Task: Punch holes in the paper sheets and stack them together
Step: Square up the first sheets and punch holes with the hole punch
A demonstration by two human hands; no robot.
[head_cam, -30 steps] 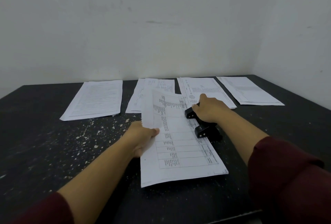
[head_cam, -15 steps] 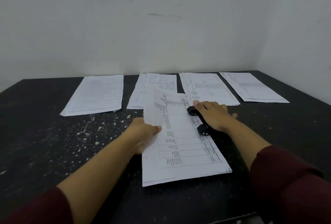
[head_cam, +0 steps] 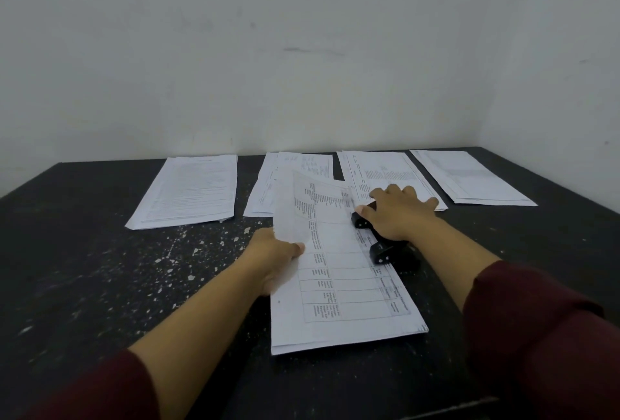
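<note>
A printed sheet with a table [head_cam: 339, 272] lies lengthwise on the black table [head_cam: 100, 285], its right long edge slid into a black hole punch [head_cam: 380, 248]. My left hand [head_cam: 275, 258] pinches the sheet's left edge, thumb on top. My right hand [head_cam: 399, 215] lies flat on the punch's lever with fingers spread, covering its middle; only the two black ends of the punch show. The sheet's far end is slightly lifted.
Several paper piles lie along the wall: one far left [head_cam: 189, 194], one behind the held sheet [head_cam: 295, 171], one behind my right hand [head_cam: 379, 171], one far right [head_cam: 469, 178]. White paper specks [head_cam: 188, 251] dot the table left of my hand. Walls close the back and right.
My right hand went from gripping the punch to pressing flat on it, then eased up with fingers spread. The left hand and sheet stayed nearly still.
</note>
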